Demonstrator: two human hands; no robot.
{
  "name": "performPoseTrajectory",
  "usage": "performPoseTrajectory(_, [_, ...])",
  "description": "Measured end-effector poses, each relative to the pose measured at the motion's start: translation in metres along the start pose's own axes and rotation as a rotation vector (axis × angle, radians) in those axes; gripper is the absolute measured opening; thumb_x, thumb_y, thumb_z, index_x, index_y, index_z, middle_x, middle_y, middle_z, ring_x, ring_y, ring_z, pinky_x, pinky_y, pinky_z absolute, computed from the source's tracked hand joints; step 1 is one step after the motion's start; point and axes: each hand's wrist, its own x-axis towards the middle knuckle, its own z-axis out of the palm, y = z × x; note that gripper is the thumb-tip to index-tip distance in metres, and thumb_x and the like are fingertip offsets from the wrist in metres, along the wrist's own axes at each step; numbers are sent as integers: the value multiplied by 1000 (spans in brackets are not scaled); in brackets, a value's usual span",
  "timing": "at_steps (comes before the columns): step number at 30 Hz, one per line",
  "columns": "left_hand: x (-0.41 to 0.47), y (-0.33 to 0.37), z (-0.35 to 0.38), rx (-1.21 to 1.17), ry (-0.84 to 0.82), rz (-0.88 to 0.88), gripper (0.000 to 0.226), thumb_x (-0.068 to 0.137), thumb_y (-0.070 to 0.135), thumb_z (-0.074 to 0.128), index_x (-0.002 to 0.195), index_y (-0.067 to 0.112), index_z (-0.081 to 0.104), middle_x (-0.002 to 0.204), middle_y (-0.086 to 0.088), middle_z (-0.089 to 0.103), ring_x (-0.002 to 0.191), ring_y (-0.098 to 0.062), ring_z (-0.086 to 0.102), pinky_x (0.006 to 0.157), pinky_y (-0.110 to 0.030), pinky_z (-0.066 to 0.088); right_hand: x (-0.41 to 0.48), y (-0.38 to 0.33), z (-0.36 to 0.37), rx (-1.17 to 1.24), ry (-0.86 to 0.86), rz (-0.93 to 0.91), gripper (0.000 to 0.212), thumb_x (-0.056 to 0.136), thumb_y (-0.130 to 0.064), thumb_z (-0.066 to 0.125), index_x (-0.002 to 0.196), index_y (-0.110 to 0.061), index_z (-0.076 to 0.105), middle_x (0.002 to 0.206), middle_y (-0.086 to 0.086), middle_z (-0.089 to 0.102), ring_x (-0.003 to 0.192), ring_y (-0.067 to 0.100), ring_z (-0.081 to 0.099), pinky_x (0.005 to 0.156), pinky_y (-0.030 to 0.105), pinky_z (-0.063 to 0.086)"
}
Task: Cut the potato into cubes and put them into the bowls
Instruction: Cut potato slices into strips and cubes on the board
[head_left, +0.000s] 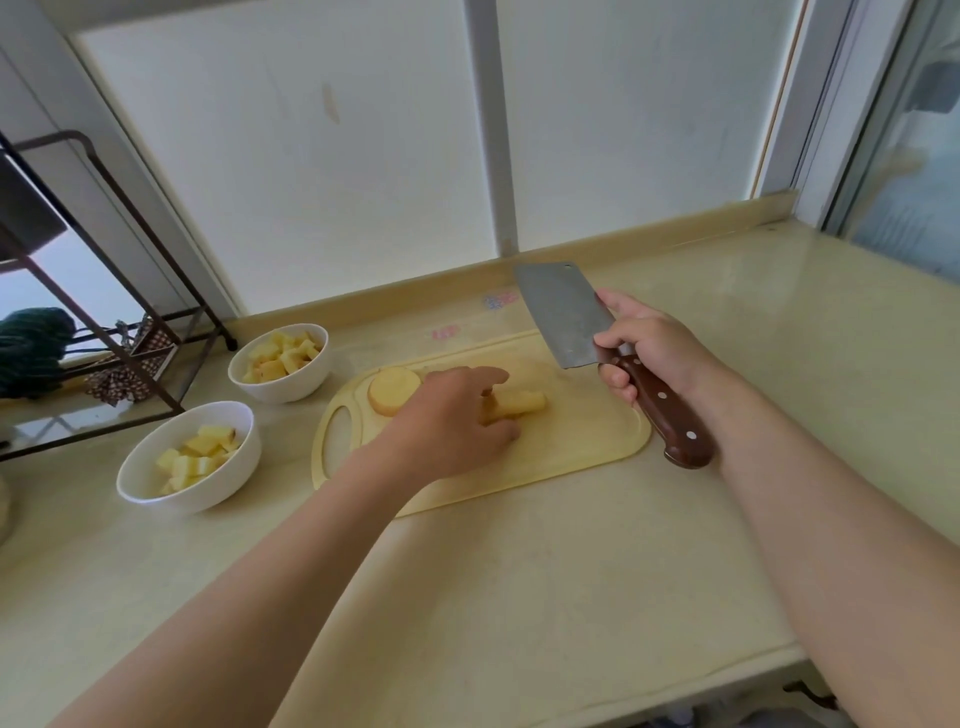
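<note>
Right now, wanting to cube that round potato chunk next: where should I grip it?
Pinch the round potato chunk across its curved side wall, coming down from above: it lies flat on the cutting board, cut face up.

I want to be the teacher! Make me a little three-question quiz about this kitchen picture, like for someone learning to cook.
1. True or false: the steel cleaver with the brown wooden handle is slicing into potato right now.
2. What is inside the near round white bowl and the far round white bowl? A) water B) potato cubes C) nothing
3. Fill in: the left hand holds cut potato pieces on the pale yellow ______.

Key
1. False: the right hand holds it raised, away from the potato.
2. B
3. cutting board
</note>
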Motion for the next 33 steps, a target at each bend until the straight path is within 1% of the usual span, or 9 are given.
performPoseTrajectory(6, [-9,-15,-3,-138,20,-36,61,82,37,74,138,32,51,120,11,61,93,-5,59,87,-20,44,-1,0,2,-11,16,4,58,97,3,42,136,-39,49,59,4,47,40,14,46,36,20,35])
performPoseTrajectory(10, [-5,-10,-1,-150,12,2,62,80,47,73,137,37,50,118,13,55,92,-6,55,88,-24,46,0,0,1,-22,23,8,60,97,3,42,140,-39,49,59,3,48,40,14,46,36,20,35])
performPoseTrajectory(13, [-1,-7,5,-102,88,77,45,81,51,70,122,35,62,112,12,50,104,-14,49,92,-31,44,2,1,-1,-29,36,15,63,97,3,43,144,-39,46,61,5,49,40,14,46,36,20,35])
performPoseTrajectory(16, [1,-6,8,-99,162,104,24,86,41,69,106,27,69,104,9,53,102,-15,49,89,-30,43,3,2,-1,-35,35,17,64,97,3,44,144,-40,46,63,5,50,40,14,47,36,20,36])
performPoseTrajectory(22, [1,-10,3,-250,230,13,14,90,35,66,96,23,68,98,7,59,92,-9,56,82,-25,46,2,1,-1,-54,18,8,57,97,3,43,135,-40,50,66,7,48,40,14,47,36,21,35])
performPoseTrajectory(24, [1,-13,3,-258,207,-9,11,90,35,65,95,25,67,98,8,59,91,-8,56,80,-22,45,2,0,-1,-58,12,4,55,97,3,43,131,-39,53,67,8,46,40,14,46,36,21,35])
performPoseTrajectory(27, [-2,-17,5,-260,150,-13,17,90,36,65,104,27,65,100,11,60,91,-8,56,76,-18,43,0,-1,0,-57,3,2,54,97,3,43,124,-42,57,68,7,45,41,14,46,36,21,35])
performPoseTrajectory(30, [-4,-18,2,-321,80,30,43,87,37,69,127,29,57,111,14,60,94,-5,57,80,-15,44,-2,-1,1,-58,11,9,54,97,3,43,120,-44,56,64,5,47,41,14,46,36,21,35])
performPoseTrajectory(33, [-4,-22,-1,-301,25,91,55,83,33,73,135,31,52,115,17,59,90,3,57,80,-10,45,-2,-1,2,-59,12,9,54,97,3,43,120,-44,56,62,3,48,41,14,46,36,21,35])
